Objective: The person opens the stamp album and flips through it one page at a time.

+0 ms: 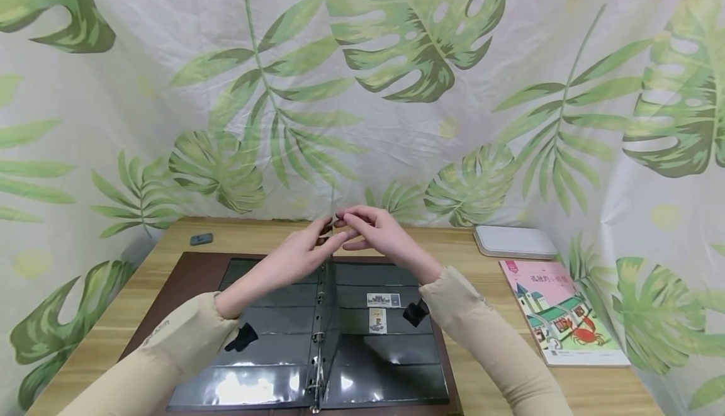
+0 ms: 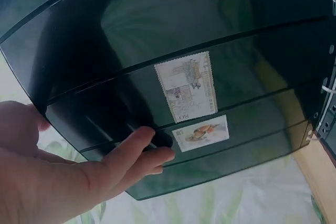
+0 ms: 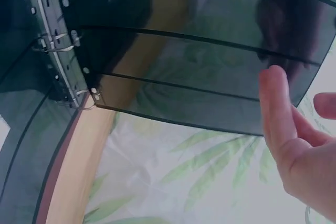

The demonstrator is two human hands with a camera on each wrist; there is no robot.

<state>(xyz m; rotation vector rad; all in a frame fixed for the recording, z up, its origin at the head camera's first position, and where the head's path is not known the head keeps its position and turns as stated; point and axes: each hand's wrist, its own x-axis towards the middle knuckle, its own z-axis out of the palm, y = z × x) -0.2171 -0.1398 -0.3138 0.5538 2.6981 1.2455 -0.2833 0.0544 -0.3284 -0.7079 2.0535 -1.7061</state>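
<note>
A stamp album point(image 1: 187, 277) lies spread on the table, one dark album page point(image 2: 131, 51) raised upright from its ring binding point(image 1: 318, 334). My left hand point(image 1: 300, 246) holds this page near its free edge, fingers point(image 2: 131, 153) against one face. Two stamps sit in pockets on that face: a larger stamp point(image 2: 186, 85) and a smaller stamp point(image 2: 201, 134). On the other side, my right hand point(image 1: 379, 233) is close to the page, fingers point(image 3: 275, 98) extended along it. Two more stamps, one wide stamp point(image 1: 383, 301) and one tall stamp point(image 1: 377, 320), show on the right-hand page.
To the right on the wooden table point(image 1: 476, 340) lie a picture book point(image 1: 561, 315) with a crab on its cover and a pale flat case point(image 1: 514, 241). A small dark gadget point(image 1: 201, 239) is at the back left. Leaf-patterned cloth point(image 1: 396, 151) hangs behind.
</note>
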